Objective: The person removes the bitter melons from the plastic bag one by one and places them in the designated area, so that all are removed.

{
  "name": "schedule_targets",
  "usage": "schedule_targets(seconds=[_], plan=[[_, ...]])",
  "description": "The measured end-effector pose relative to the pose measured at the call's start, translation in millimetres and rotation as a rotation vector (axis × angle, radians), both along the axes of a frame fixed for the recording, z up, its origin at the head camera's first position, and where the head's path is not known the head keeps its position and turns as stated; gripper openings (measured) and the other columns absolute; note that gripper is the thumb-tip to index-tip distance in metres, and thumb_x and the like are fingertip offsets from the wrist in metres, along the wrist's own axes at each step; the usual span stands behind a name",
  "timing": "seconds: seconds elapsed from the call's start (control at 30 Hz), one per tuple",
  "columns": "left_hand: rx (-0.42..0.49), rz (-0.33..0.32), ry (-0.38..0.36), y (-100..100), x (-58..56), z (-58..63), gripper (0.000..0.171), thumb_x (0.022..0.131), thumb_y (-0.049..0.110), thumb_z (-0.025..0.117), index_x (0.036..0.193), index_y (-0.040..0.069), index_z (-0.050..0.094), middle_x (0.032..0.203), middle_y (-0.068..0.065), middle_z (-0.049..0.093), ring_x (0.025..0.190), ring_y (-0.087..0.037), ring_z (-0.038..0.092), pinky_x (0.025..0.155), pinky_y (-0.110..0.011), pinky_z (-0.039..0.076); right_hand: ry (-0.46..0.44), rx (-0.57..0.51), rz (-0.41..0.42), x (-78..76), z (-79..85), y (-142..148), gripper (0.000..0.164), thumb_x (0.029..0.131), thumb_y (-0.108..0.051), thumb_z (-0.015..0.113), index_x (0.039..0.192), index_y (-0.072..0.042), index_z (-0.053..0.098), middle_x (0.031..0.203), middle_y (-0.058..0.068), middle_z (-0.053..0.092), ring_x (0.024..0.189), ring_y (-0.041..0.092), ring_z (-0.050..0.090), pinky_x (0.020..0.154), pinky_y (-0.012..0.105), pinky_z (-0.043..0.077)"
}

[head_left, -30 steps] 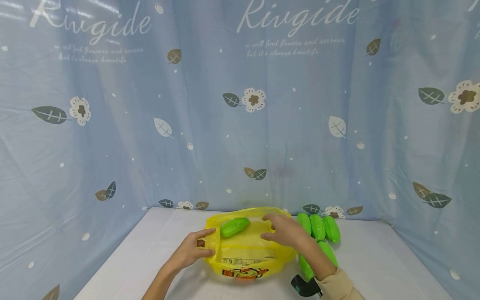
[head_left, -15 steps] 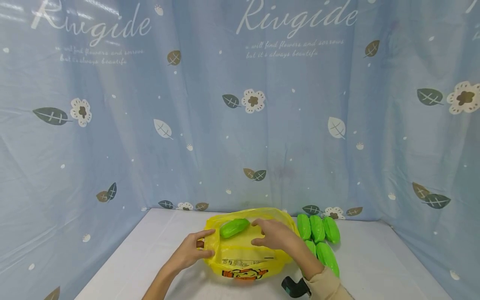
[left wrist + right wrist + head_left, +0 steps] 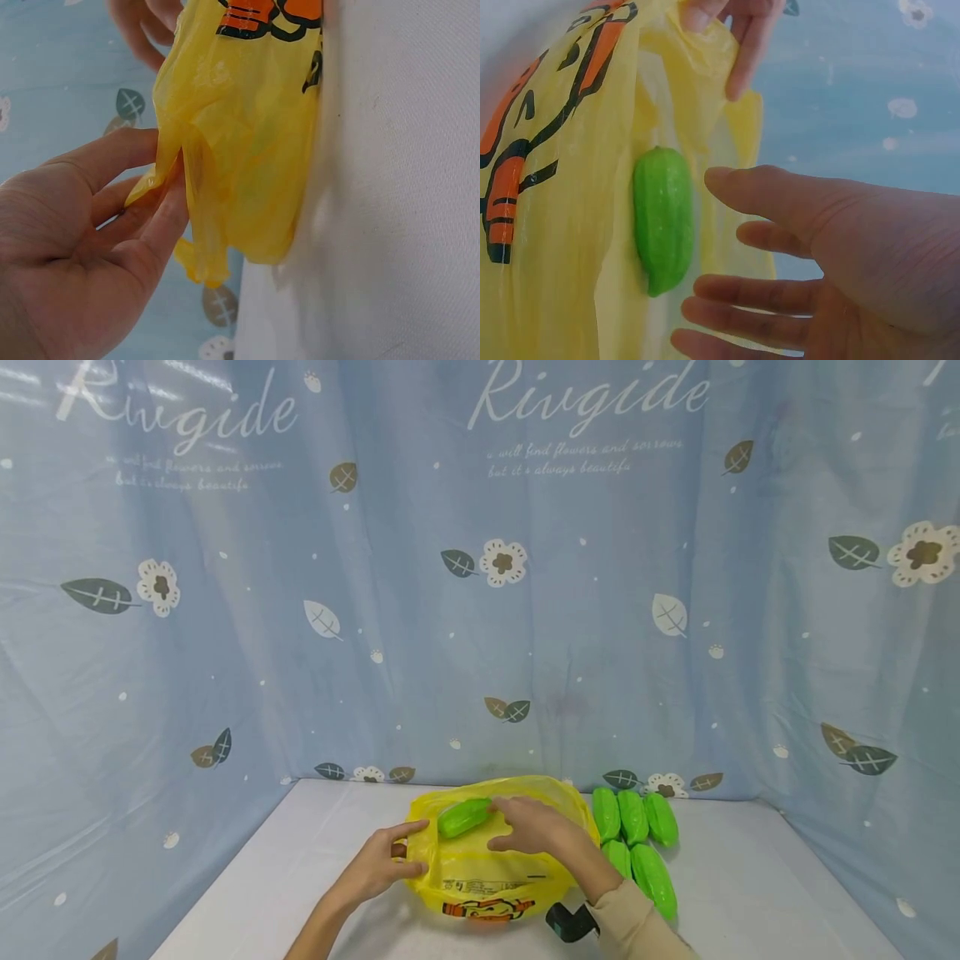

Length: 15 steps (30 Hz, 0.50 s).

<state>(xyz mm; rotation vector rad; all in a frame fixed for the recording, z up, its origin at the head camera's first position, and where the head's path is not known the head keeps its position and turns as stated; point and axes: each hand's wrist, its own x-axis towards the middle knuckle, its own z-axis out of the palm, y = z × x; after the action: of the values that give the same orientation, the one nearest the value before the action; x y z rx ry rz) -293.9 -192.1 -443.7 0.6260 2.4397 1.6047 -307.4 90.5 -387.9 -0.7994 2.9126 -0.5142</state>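
A yellow plastic bag with an orange-and-black cartoon print lies with its mouth spread wide. Its left edge is held by my left hand, thumb and fingers gripping the film. Inside lies one green, ridged, cucumber-like vegetable, toward the bag's left side. My right hand reaches over the bag from the right. In the right wrist view its fingers are loosely extended beside the vegetable, holding nothing.
Several similar green vegetables lie in two rows on the white table, right of the bag. A black device sits at the right wrist. A blue leaf-and-flower patterned curtain surrounds the table's back and sides.
My right hand has moved left across the bag, closer to the vegetable inside, uncovering more of the green vegetables at the right. The left hand keeps its hold on the bag.
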Motion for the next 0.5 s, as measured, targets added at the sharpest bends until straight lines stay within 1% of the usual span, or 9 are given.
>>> schedule_targets(seconds=[0.07,0.27,0.4,0.5], plan=[[0.006,-0.002,-0.001,-0.2,0.0,-0.7,0.070,0.086,0.011,0.074,0.146,-0.004,0.041,0.148,-0.031,0.041,0.078,-0.014,0.059,0.059,-0.022,0.047,0.006,0.023,0.005,-2.8,-2.1,-2.7,0.053,0.087,-0.039,0.073,0.132,-0.014,0.057,0.127,0.004,0.063,0.107,0.021,0.062,0.088,0.037,0.053],[0.012,0.001,0.002,-0.4,-0.1,-1.4,0.070,0.085,0.011,0.074,0.146,-0.003,0.042,0.148,-0.030,0.040,0.077,-0.014,0.058,0.058,-0.022,0.046,0.016,0.065,0.013,-9.0,-5.8,-12.8,0.054,0.088,-0.040,0.071,0.134,-0.015,0.057,0.134,0.005,0.060,0.125,0.026,0.054,0.101,0.043,0.048],[0.014,0.003,-0.001,-0.5,-0.2,-1.2,0.070,0.085,0.011,0.075,0.146,-0.003,0.042,0.148,-0.030,0.041,0.080,-0.015,0.060,0.060,-0.023,0.048,0.028,0.079,0.019,-13.0,-8.8,-21.6,0.054,0.089,-0.039,0.071,0.135,-0.015,0.057,0.135,0.005,0.060,0.127,0.026,0.053,0.104,0.042,0.047],[0.025,-0.005,-0.005,-0.8,0.1,-1.1,0.070,0.085,0.011,0.074,0.146,-0.004,0.041,0.146,-0.031,0.042,0.087,-0.018,0.064,0.063,-0.024,0.052,0.038,0.083,0.019,-16.2,-11.3,-27.6,0.052,0.089,-0.038,0.071,0.135,-0.015,0.058,0.134,0.005,0.060,0.125,0.025,0.055,0.103,0.041,0.047]])
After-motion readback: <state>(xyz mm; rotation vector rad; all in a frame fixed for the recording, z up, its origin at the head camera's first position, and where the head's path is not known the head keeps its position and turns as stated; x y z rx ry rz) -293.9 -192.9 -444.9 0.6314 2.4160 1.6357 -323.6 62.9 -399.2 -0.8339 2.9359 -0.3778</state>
